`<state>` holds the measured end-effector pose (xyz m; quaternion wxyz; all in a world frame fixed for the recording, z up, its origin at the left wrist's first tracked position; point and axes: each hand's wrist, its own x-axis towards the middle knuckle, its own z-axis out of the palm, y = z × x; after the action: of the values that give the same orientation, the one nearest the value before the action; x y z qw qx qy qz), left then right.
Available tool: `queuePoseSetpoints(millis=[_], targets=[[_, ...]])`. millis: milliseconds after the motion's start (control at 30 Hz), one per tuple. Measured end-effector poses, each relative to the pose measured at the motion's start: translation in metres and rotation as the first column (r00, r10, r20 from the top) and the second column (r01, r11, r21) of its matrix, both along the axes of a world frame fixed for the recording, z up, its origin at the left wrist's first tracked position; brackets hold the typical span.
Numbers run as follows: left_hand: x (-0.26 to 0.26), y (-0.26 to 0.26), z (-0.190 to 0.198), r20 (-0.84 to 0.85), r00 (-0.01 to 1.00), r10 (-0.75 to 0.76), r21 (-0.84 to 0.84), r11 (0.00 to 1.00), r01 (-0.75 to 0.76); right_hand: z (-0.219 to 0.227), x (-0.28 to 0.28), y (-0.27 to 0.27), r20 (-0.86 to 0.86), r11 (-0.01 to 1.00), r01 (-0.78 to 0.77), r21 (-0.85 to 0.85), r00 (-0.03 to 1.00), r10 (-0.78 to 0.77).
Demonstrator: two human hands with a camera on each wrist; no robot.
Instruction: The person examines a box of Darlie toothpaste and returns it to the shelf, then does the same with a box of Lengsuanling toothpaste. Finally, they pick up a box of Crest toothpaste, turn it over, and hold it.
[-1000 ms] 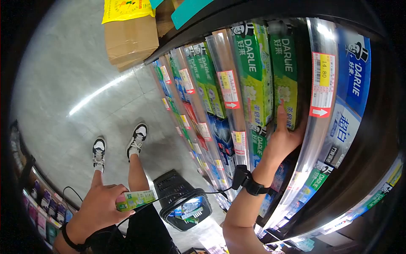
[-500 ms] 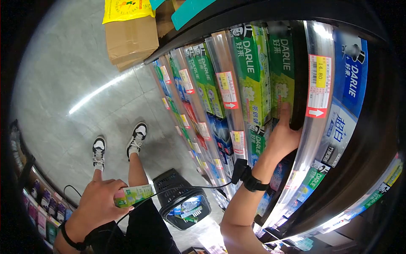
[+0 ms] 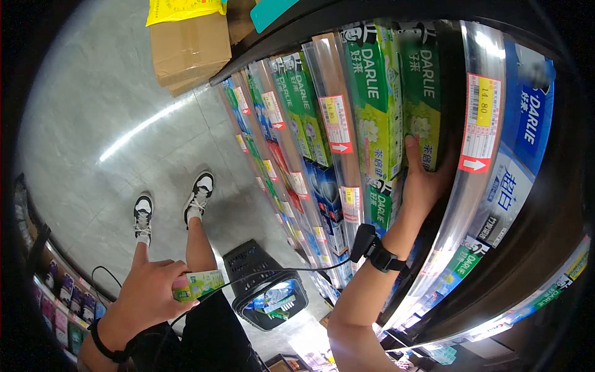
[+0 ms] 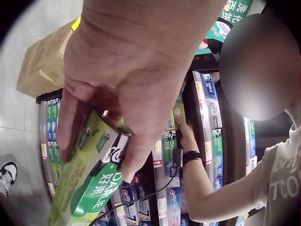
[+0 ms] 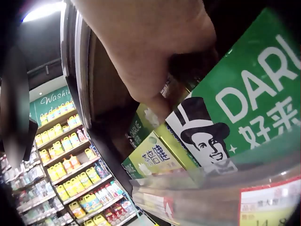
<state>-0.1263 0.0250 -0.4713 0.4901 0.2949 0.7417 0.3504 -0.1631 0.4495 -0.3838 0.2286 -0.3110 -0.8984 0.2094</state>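
Observation:
The left hand (image 3: pixel 147 288) holds a green-and-white Darlie toothpaste box (image 3: pixel 198 285), pinched between thumb and fingers; the left wrist view shows the same box (image 4: pixel 91 172) up close. On the shelf, the right hand (image 3: pixel 424 186) reaches in behind the clear shelf edge, its thumb against a green Darlie box (image 3: pixel 421 93) that stands beside a brighter one (image 3: pixel 375 105). In the right wrist view the thumb of the right hand (image 5: pixel 160 56) touches a green box; its other fingers are hidden behind the hand and in shadow.
A black basket (image 3: pixel 251 263) with several packages stands on the floor by the legs. Cardboard boxes (image 3: pixel 189 53) with a yellow bag (image 3: pixel 185 9) are at the top left. A clear shelf edge (image 3: pixel 462 198) with price tags and a black cable (image 3: pixel 279 271) run near the right arm.
The right hand has shifted slightly right and up along the shelf, its thumb still at the green box. The left hand keeps its box nearly in place. The view has shifted slightly.

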Motion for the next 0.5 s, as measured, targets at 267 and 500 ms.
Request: queuePoseSetpoints(millis=[267,500], targets=[[-0.005,0.006,-0.004,0.014,1.000,-0.003,-0.013,1.000,0.003,-0.002,0.002,0.000,0.008,1.000,0.007,0.028,1.000,-0.007],[-0.008,0.020,-0.002,0.000,1.000,-0.021,-0.039,0.999,0.021,0.000,0.000,-0.004,0.022,1.000,-0.007,-0.002,1.000,0.007]])
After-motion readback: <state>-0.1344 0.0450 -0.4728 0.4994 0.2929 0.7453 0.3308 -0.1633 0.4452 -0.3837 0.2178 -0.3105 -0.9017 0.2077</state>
